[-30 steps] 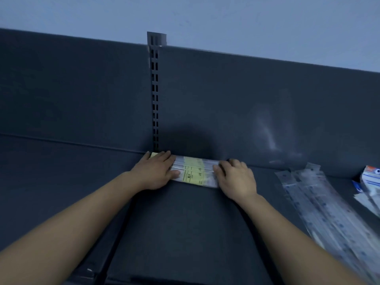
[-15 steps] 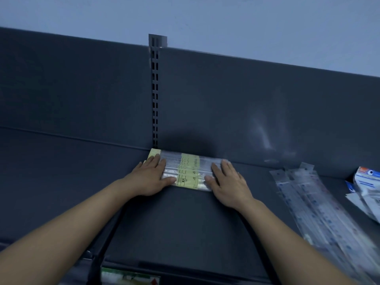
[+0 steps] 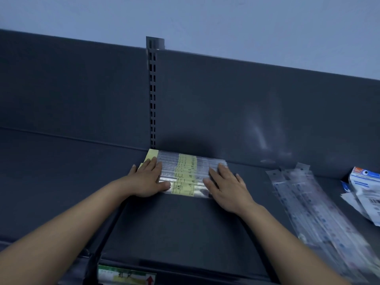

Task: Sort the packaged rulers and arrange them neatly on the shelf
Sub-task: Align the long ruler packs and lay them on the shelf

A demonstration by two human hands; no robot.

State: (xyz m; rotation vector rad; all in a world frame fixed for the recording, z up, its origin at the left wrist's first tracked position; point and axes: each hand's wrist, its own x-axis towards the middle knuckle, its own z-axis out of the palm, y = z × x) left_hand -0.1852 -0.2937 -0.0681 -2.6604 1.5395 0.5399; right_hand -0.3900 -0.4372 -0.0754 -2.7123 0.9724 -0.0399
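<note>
A row of clear packaged rulers with yellow labels [image 3: 185, 175] lies flat on the dark grey shelf [image 3: 181, 227], up against the back panel. My left hand [image 3: 147, 179] rests flat on the left end of the row, fingers straight, thumb along the front edge. My right hand [image 3: 225, 185] lies flat on the right end, fingers spread. Both hands cover the ends of the packs. A second loose pile of long clear ruler packs [image 3: 312, 210] stretches diagonally across the shelf to the right.
White and blue packaged goods [image 3: 365, 182] lie at the far right. A slotted upright [image 3: 152, 95] runs up the back panel behind the row. A label strip [image 3: 125, 276] sits on the shelf's front edge. A seam splits the shelf left of my left arm.
The yellow-labelled packs have spread from a narrow stack into a wider row reaching toward me. Both hands have drawn back slightly and flattened on its ends.
</note>
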